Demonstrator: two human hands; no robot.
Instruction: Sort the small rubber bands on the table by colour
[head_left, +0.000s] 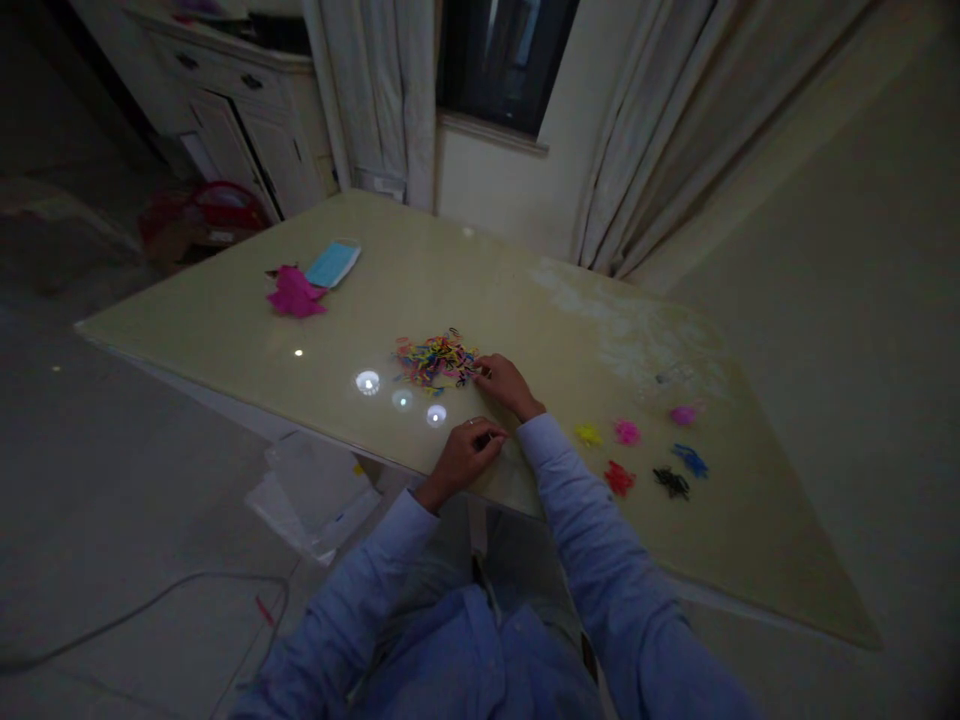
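A mixed heap of small coloured loops, which look like rubber bands (435, 360), lies on the table in front of me. My right hand (508, 385) reaches to the heap's right edge, its fingertips drawn together at the bands; whatever is between them is too small to make out. Nearer the table's front edge, my left hand (466, 452) is closed in a pinch, with thumb and fingertips together. What it holds, if anything, cannot be told. To the right sit small sorted piles: yellow (588, 434), pink (627, 432), red (619, 478), black (670, 483) and blue (690, 460).
The pale table (765, 540) carries a blue face mask (334, 264) and a crumpled magenta wrapper (296, 292) at the far left. A purple-pink bundle (682, 415) lies at right, near clear plastic (679, 375). Plastic sheets (311, 495) are on the floor.
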